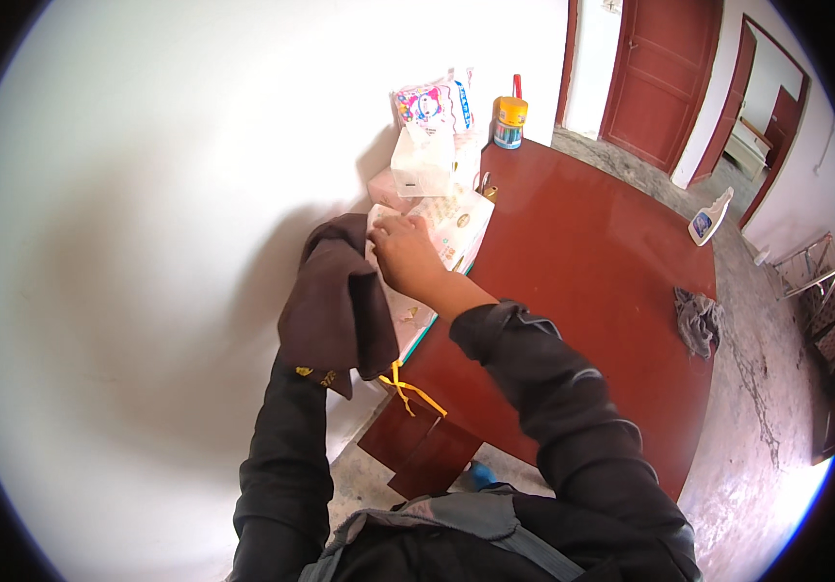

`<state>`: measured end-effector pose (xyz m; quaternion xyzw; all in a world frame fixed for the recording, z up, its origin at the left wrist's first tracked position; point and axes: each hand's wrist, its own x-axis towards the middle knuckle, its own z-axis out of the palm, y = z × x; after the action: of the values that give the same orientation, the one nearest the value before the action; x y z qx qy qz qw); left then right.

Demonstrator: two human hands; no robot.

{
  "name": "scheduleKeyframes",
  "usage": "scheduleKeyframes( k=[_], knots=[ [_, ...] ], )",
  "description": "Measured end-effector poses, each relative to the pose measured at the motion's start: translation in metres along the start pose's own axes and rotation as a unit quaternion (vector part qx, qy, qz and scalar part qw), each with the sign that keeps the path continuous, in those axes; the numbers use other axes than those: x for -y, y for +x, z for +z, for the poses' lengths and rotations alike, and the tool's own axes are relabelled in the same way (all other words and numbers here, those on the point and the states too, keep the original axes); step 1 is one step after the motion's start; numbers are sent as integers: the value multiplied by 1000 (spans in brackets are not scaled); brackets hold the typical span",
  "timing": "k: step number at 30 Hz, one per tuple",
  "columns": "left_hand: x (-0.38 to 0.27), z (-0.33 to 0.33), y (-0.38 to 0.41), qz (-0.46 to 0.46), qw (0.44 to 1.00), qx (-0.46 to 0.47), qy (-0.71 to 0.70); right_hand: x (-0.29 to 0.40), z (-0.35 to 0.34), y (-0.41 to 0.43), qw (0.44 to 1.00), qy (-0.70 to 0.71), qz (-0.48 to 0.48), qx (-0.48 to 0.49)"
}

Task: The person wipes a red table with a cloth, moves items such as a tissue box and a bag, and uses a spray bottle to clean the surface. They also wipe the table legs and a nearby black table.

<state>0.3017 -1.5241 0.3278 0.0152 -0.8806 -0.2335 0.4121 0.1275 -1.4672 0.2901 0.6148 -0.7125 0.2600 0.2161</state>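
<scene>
A dark brown cloth [330,305], with yellow marks on its lower edge, hangs over the end of my left arm and hides my left hand. My right hand [404,251] reaches across the pink patterned boxes [472,211], its curled fingers near the upper right edge of the cloth; whether they pinch anything is not clear. A yellow ribbon [406,389] dangles at the near end of the boxes. Behind my right hand stands a translucent white plastic container [422,164], with a colourful soft pack [435,105] beyond it.
The boxes stand on a red-brown table [570,291] against the white wall [133,218]. A yellow-lidded jar [510,124] stands at its far corner. A white spray bottle [708,218] and a crumpled grey rag [697,320] are at the right edge.
</scene>
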Motion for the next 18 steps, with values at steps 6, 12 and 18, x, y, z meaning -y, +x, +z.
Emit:
scheduleKeyframes(
  k=[6,12,18],
  knots=[
    [2,-7,14,-79,980,-15,-182,4,-39,-6,968,207,21,-137],
    [-9,21,45,-151,869,-15,-471,37,-59,-11,818,542,159,-106],
    [107,68,45,-201,881,48,-425,34,-41,2,908,312,254,-113]
  ],
)
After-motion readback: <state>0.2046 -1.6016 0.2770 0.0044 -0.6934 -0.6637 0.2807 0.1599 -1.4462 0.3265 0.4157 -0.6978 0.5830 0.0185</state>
